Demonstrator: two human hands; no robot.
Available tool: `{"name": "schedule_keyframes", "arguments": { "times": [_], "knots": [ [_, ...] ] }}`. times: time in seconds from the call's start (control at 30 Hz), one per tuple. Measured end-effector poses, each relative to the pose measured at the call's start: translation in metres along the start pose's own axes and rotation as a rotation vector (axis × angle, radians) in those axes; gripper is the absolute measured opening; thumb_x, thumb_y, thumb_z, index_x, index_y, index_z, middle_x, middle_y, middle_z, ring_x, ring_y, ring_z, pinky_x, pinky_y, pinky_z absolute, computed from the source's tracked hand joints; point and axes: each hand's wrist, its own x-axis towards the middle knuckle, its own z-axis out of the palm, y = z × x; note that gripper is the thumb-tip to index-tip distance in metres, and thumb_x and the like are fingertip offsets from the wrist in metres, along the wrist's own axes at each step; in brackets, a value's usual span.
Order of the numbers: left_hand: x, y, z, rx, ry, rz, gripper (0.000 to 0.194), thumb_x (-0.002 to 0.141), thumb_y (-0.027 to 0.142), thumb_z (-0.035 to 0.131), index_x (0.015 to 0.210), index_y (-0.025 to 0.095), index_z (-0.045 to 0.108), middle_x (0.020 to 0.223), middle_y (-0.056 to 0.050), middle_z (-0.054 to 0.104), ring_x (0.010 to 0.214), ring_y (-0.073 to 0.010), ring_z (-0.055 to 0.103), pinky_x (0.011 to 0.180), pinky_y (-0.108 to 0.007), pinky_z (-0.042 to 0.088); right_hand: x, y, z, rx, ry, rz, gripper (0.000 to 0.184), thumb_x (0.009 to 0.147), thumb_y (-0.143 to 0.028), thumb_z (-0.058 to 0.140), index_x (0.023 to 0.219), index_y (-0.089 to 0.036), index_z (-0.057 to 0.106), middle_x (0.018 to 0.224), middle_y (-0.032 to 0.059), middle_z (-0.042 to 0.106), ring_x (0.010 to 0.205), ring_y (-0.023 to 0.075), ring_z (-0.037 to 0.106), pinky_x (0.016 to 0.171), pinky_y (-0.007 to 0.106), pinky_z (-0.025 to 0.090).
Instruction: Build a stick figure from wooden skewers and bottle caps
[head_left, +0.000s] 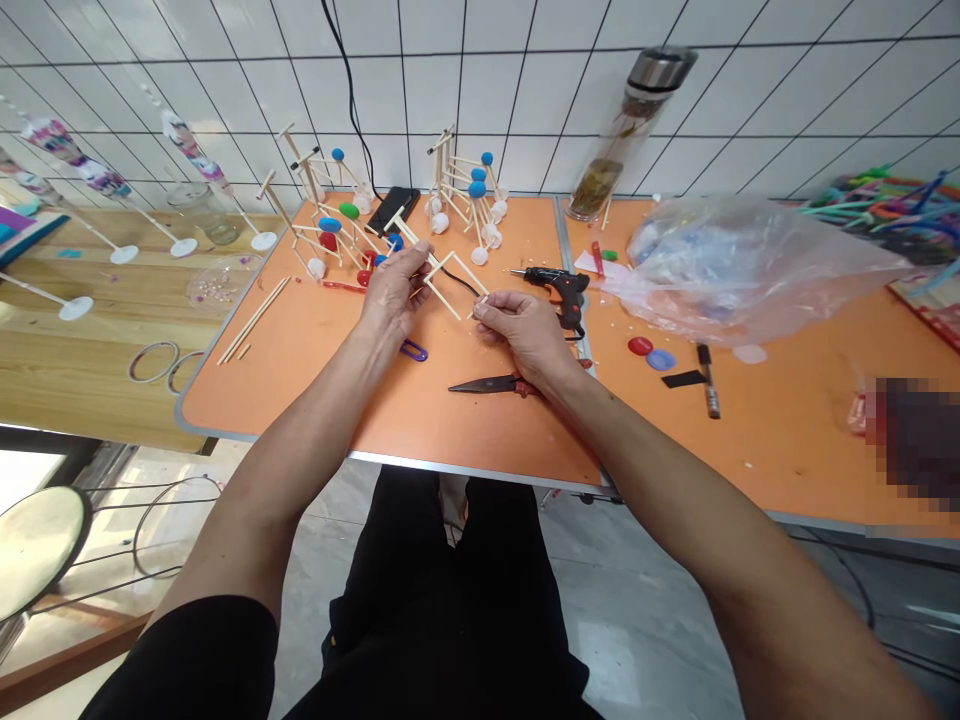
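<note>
Stick frame (454,257), one, is clamped in two grips, left hand (395,290) and right hand (523,328).

Two hands (517,332), one held stick frame (451,256), one glue gun (559,288), one phone (393,210), one bottle (631,135)

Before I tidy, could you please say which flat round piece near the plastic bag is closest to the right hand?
The red piece, leftmost of three; the blue piece and pale pink piece lie farther from the right hand.
</note>
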Motion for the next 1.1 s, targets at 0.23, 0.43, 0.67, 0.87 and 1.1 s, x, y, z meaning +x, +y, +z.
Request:
{"name": "schedule_keyframes", "arguments": {
  "times": [0.23, 0.43, 0.67, 0.87, 1.1],
  "knots": [
    [0.0008, -0.0007, -0.0002, -0.017, 0.006, -0.004, 0.043, 0.087, 0.061, 0.096, 0.1, 0.023, 0.08, 0.084, -0.001, 0.074, 0.075, -0.0148, 0.073, 0.067, -0.026, 0.06, 0.0025, 0.0038, -0.0006, 0.013, -0.019, -0.009, 0.052, 0.063, -0.059, 0.108, 0.088, -0.022, 0.081, 0.089, 0.0035, 0.082, 0.074, 0.014, 0.072, 0.064, 0.024, 0.058],
    [-0.0016, 0.0011, 0.0006, -0.008, 0.002, -0.007, 0.043, 0.086, 0.061, 0.096, 0.099, 0.024, 0.079, 0.082, -0.001, 0.074, 0.077, -0.0165, 0.075, 0.068, -0.027, 0.061, 0.0018, 0.002, 0.0, 0.022, -0.009, 0.002, 0.05, 0.061, -0.055, 0.109, 0.088, -0.022, 0.082, 0.087, 0.0031, 0.082, 0.073, 0.0138, 0.072, 0.063, 0.024, 0.057],
    [-0.001, 0.0006, 0.0002, -0.014, -0.016, -0.002, 0.046, 0.086, 0.064, 0.096, 0.098, 0.023, 0.078, 0.078, 0.001, 0.071, 0.07, -0.0139, 0.071, 0.062, -0.024, 0.057, 0.002, 0.0021, 0.0006, 0.051, -0.009, 0.002, 0.049, 0.06, -0.052, 0.11, 0.086, -0.02, 0.082, 0.084, 0.0023, 0.081, 0.07, 0.0119, 0.071, 0.061, 0.021, 0.054],
    [0.0042, -0.0035, -0.0002, -0.031, -0.015, 0.006, 0.05, 0.086, 0.067, 0.095, 0.097, 0.022, 0.078, 0.078, 0.001, 0.07, 0.066, -0.0111, 0.066, 0.059, -0.023, 0.053, 0.0026, 0.0028, -0.0006, 0.046, -0.016, 0.001, 0.053, 0.059, -0.055, 0.111, 0.087, -0.02, 0.081, 0.085, 0.0027, 0.082, 0.071, 0.0123, 0.072, 0.062, 0.022, 0.055],
    [0.0072, -0.0058, -0.002, -0.029, -0.021, 0.024, 0.05, 0.086, 0.069, 0.094, 0.099, 0.023, 0.079, 0.079, 0.001, 0.069, 0.067, -0.0112, 0.066, 0.059, -0.023, 0.052, -0.0002, -0.0007, 0.0004, 0.001, -0.002, 0.007, 0.055, 0.059, -0.057, 0.109, 0.089, -0.021, 0.081, 0.086, 0.0037, 0.082, 0.073, 0.0142, 0.072, 0.063, 0.024, 0.056]
  ]
}}
